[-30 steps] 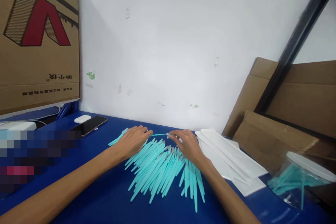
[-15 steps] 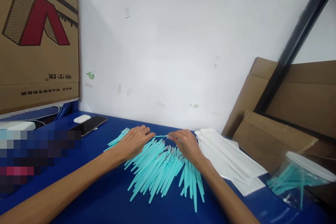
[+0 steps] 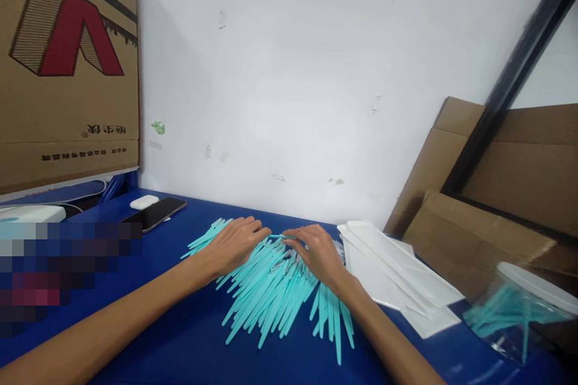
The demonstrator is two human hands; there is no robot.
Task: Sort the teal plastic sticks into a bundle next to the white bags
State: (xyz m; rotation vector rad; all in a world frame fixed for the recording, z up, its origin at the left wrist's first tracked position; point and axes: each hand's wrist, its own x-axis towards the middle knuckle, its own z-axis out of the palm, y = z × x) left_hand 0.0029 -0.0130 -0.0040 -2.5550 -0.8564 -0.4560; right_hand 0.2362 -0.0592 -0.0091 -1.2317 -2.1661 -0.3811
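A slim turquoise plastic stick (image 3: 276, 236), shaped like an eyebrow razor, is held level between my two hands above the blue table (image 3: 180, 337). My left hand (image 3: 238, 244) pinches its left end. At its other end, the fingers and thumb of my right hand (image 3: 318, 251) close on it. Under and in front of both hands lies a fanned pile of like turquoise sticks (image 3: 266, 295), some with greyish, see-through far ends. A smaller group of sticks (image 3: 333, 319) lies by my right wrist, and another group (image 3: 205, 237) lies beyond my left hand.
White flat packets (image 3: 392, 271) lie right of my right hand. A clear tub (image 3: 510, 313) with turquoise sticks and a white lid stands at the right edge. A phone (image 3: 158, 213) and a white case (image 3: 144, 201) lie back left. Cardboard (image 3: 478, 240) leans at right.
My hands have come slightly closer together along the stick, so less of it shows between them. The whole view has shifted a little; the pile looks unchanged.
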